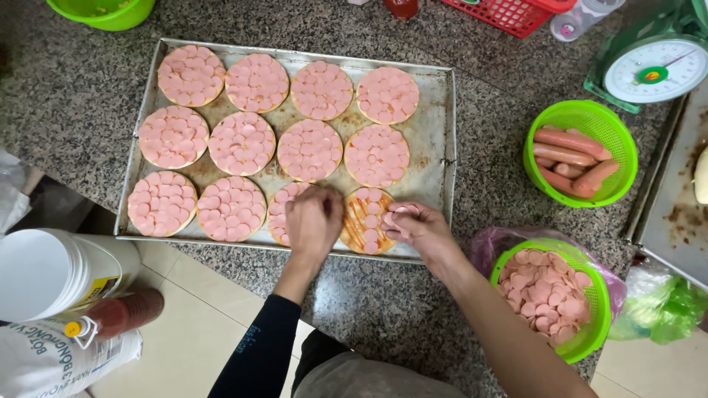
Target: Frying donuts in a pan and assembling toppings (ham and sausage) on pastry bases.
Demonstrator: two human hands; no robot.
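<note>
A metal baking tray (439, 147) on the granite counter holds several round flat breads covered with pink sausage slices. My left hand (314, 220) rests fingers-down on the bread third from the left in the near row. My right hand (417, 227) holds a small stack of sausage slices (398, 214) at the right edge of the last bread (366, 220), which is only partly covered and shows orange sauce stripes.
A green basket of sausage slices (554, 296) sits near my right arm, with a green basket of whole sausages (580, 153) behind it. A kitchen scale (653, 68) stands far right, a second tray (675, 199) at the right edge. White bucket (51, 273) and sack lie lower left.
</note>
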